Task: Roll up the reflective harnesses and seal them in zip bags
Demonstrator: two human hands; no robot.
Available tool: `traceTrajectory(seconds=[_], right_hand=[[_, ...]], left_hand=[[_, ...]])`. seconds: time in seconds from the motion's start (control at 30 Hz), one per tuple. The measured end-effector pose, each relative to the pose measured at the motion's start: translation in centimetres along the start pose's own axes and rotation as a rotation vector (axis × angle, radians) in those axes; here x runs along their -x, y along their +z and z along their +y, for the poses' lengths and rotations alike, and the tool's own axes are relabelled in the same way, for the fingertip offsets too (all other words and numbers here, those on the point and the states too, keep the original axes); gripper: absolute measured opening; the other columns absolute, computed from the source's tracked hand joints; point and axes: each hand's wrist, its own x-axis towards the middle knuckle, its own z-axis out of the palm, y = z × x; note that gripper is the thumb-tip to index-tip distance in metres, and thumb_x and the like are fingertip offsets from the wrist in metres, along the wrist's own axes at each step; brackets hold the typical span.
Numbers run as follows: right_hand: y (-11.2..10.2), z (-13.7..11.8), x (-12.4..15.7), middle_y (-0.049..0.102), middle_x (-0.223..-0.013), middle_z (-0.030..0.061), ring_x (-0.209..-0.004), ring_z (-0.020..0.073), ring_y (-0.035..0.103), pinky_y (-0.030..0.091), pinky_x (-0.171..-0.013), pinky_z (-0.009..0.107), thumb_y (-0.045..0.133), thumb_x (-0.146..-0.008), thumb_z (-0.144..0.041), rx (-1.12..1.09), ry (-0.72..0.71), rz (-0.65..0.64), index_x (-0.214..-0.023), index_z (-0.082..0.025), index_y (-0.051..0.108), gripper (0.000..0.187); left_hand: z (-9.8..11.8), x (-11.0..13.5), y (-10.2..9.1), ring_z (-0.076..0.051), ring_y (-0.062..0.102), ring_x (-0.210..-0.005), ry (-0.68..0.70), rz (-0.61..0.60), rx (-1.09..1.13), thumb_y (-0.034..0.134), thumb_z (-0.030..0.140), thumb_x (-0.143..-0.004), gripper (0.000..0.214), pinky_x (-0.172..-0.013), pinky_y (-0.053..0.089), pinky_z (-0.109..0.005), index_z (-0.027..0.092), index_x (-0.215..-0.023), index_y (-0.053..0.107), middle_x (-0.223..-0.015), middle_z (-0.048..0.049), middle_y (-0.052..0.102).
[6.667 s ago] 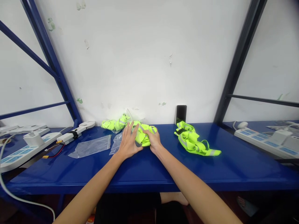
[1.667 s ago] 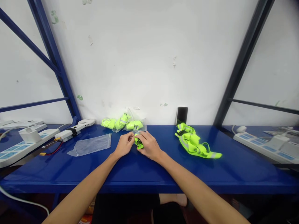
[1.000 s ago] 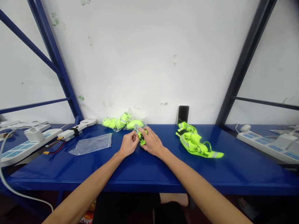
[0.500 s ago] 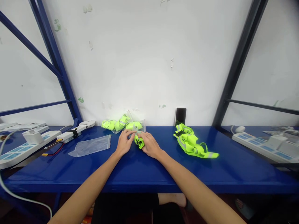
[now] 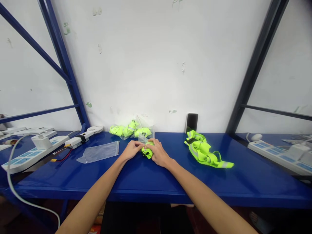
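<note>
A bright yellow-green reflective strap (image 5: 147, 153), rolled into a bundle, lies at the middle of the table between my hands. Part of a clear plastic bag (image 5: 143, 138) shows at its far side; how far the bag covers the bundle is hard to make out. My left hand (image 5: 131, 150) pinches the bag's edge at the bundle's left. Curled round the right side and top of the roll is my right hand (image 5: 159, 153). A flat clear zip bag (image 5: 99, 152) lies left of my left hand. To the right sits a loose, crumpled reflective strap (image 5: 207, 154).
Bagged yellow-green bundles (image 5: 130, 129) rest against the wall, behind my hands. A phone (image 5: 191, 123) leans upright there. White power strips (image 5: 34, 154) and a small fan (image 5: 95, 129) stand left; another power strip (image 5: 280, 152) lies right. Blue posts (image 5: 65, 71) frame the blue table (image 5: 190, 185).
My left hand has drawn down to a pinch at the bundle's left side, exposing more of the roll. My right hand still grips it. The whole view has shifted slightly.
</note>
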Motion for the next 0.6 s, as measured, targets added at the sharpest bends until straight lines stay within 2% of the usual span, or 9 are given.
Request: traceTrajectory(seconds=[0.13, 0.23, 0.43, 0.6], right_hand=[[-0.2, -0.4, 0.2, 0.033, -0.133, 0.009, -0.121, 0.0281, 0.038, 0.038, -0.094, 0.046, 0.047, -0.06, 0.011, 0.03, 0.017, 0.001, -0.11, -0.026, 0.06, 0.064], [-0.1, -0.3, 0.2, 0.028, -0.133, 0.0088, -0.118, 0.0278, 0.037, 0.038, -0.095, 0.045, 0.049, -0.06, 0.01, 0.038, 0.042, 0.041, -0.107, -0.026, 0.061, 0.06], [-0.2, 0.4, -0.2, 0.039, -0.108, 0.0073, -0.102, 0.0234, 0.041, 0.04, -0.088, 0.039, 0.046, -0.064, 0.007, 0.071, 0.069, 0.056, -0.108, -0.026, 0.061, 0.058], [-0.4, 1.6, -0.8, 0.043, -0.103, 0.0082, -0.095, 0.0236, 0.041, 0.04, -0.084, 0.036, 0.044, -0.066, 0.005, 0.14, 0.028, 0.019, -0.112, -0.024, 0.058, 0.056]], left_hand=[[0.6, 0.4, -0.2, -0.023, 0.065, -0.084, 0.08, -0.01, -0.058, 0.058, 0.044, -0.082, 0.033, -0.076, 0.051, -0.032, 0.017, -0.088, 0.076, -0.091, -0.0078, 0.073], [1.0, 0.6, 0.1, -0.022, 0.065, -0.082, 0.111, 0.029, -0.126, 0.056, 0.041, -0.084, 0.03, -0.073, 0.051, -0.03, 0.018, -0.091, 0.074, -0.092, -0.0076, 0.072], [1.1, 0.4, 1.5, -0.018, 0.06, -0.074, 0.274, 0.182, -0.461, 0.045, 0.03, -0.092, 0.027, -0.07, 0.048, -0.029, 0.018, -0.091, 0.069, -0.081, -0.0064, 0.063], [0.7, -0.1, 2.1, -0.018, 0.058, -0.075, 0.354, 0.203, -0.742, 0.039, 0.021, -0.094, 0.027, -0.071, 0.047, -0.03, 0.019, -0.093, 0.065, -0.079, -0.0059, 0.059]])
